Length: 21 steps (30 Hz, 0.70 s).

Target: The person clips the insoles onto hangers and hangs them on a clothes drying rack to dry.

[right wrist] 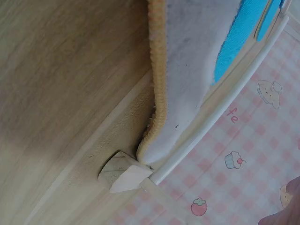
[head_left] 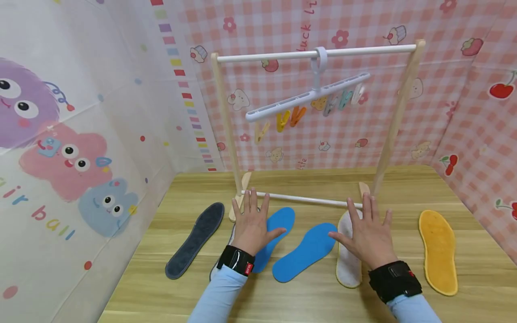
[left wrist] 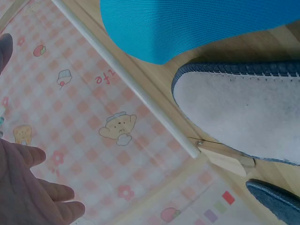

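My left hand (head_left: 252, 226), fingers spread, hovers over a blue insole (head_left: 278, 222) and a pale insole with a dark edge (left wrist: 234, 108), which it largely covers in the head view. Spread in the same way, my right hand (head_left: 371, 235) is above a whitish insole with a yellow edge (head_left: 348, 264). Neither hand holds anything. Between them a second blue insole (head_left: 304, 253) lies slanted on the table. A dark grey insole (head_left: 194, 241) lies at the left, and a yellow insole (head_left: 439, 253) at the right.
Behind the insoles stands a wooden rack (head_left: 393, 121) with a white top rail (head_left: 266, 56) and a low white bar (head_left: 303, 198). From the rail hangs a tilted white hanger (head_left: 307, 97) with several coloured clips, among them an orange clip (head_left: 297, 116). Patterned cloth (head_left: 282, 152) encloses the wooden table (head_left: 137, 287).
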Motion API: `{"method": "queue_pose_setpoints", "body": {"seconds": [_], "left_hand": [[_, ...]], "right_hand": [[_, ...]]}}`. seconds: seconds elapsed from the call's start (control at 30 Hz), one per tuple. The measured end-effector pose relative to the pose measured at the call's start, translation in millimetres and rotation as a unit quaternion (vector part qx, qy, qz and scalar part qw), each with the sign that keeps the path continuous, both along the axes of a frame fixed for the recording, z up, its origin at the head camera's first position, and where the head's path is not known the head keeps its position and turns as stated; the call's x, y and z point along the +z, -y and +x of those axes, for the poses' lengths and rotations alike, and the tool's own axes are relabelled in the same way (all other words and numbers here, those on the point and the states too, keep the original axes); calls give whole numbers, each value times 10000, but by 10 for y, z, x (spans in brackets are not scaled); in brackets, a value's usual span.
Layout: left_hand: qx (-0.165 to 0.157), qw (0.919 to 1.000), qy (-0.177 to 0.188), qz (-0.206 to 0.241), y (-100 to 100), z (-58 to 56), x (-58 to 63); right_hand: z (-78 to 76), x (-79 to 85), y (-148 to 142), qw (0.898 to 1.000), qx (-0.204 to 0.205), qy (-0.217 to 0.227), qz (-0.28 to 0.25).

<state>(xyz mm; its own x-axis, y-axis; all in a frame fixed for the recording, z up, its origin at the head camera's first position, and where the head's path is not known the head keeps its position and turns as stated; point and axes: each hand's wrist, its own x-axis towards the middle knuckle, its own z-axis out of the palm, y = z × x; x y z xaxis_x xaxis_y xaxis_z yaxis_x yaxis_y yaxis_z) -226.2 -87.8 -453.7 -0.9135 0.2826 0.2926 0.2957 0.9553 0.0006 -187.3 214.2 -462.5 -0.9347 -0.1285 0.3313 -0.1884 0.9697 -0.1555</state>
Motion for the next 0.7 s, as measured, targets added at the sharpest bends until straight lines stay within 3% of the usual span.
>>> {"method": "queue_pose_setpoints", "body": {"seconds": [0.3, 0.7], "left_hand": [[27, 9994, -274, -193, 17, 14, 12], [-133, 9994, -240, -226, 27, 36, -7]], "right_hand": [[-12, -2, -187, 9997, -217, 60, -127], [2, 28, -1004, 9844, -1133, 1168, -671]]}}
